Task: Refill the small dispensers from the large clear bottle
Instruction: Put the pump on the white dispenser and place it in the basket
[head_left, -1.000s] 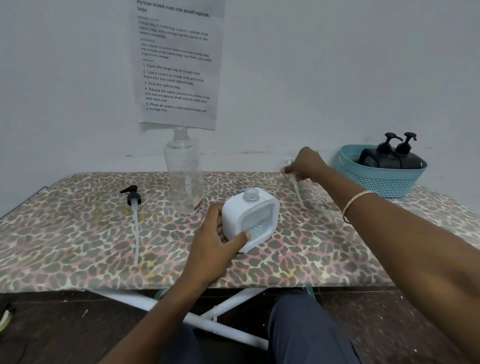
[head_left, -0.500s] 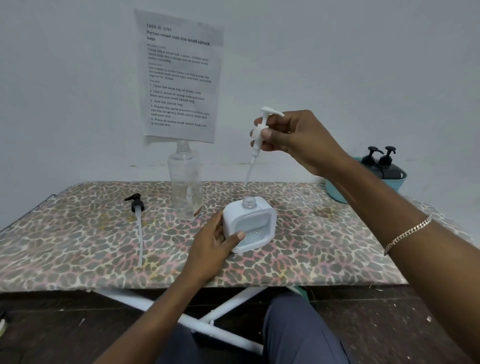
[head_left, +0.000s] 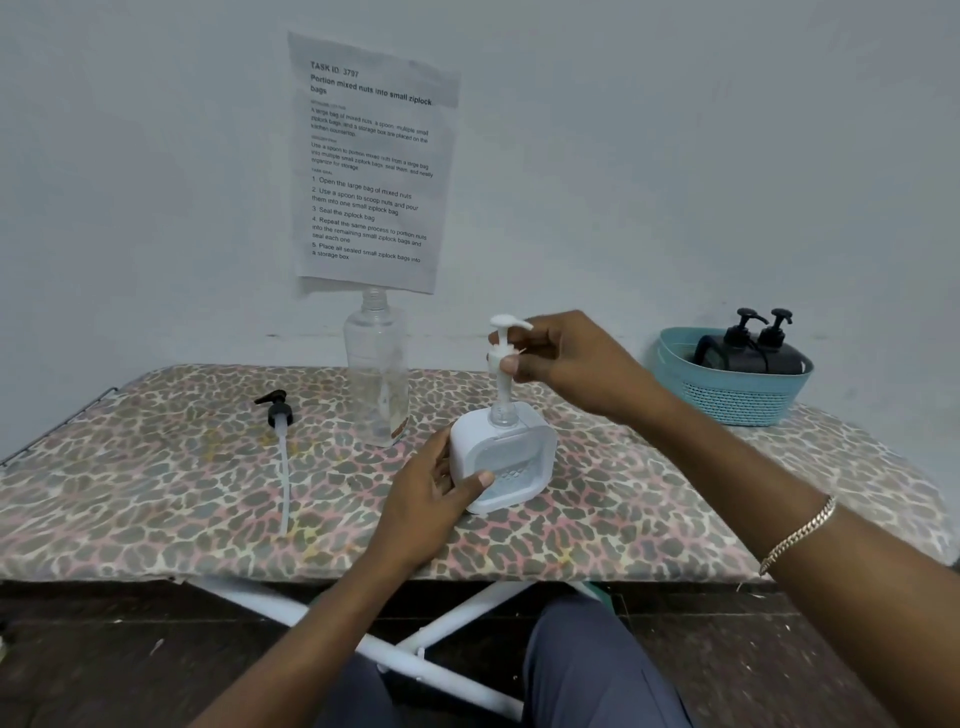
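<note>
— What is happening at the table (head_left: 156, 493)?

— A person seated at the leopard-print top steadies a small white dispenser (head_left: 511, 462) with the left hand (head_left: 431, 499), thumb curled across its front and fingers round its side. The right hand (head_left: 566, 364) pinches a white pump (head_left: 501, 358) by its collar. The pump's tube dips into the dispenser's open neck, and the collar sits above the neck, not yet seated.

— And the big bottle?

— The clear bottle (head_left: 376, 374) stands upright and uncapped just behind the dispenser and to its left, near the wall (how much is in it I cannot tell). A black pump (head_left: 278, 410) lies on the cloth further left, its long tube pointing toward the near edge.

— Anything else?

— At the far right, a teal basket (head_left: 727, 400) holds two black dispensers (head_left: 753, 353) with their pumps on. A printed sheet (head_left: 371, 161) hangs on the wall above the bottle, and a bracelet (head_left: 800, 535) circles the right wrist.
</note>
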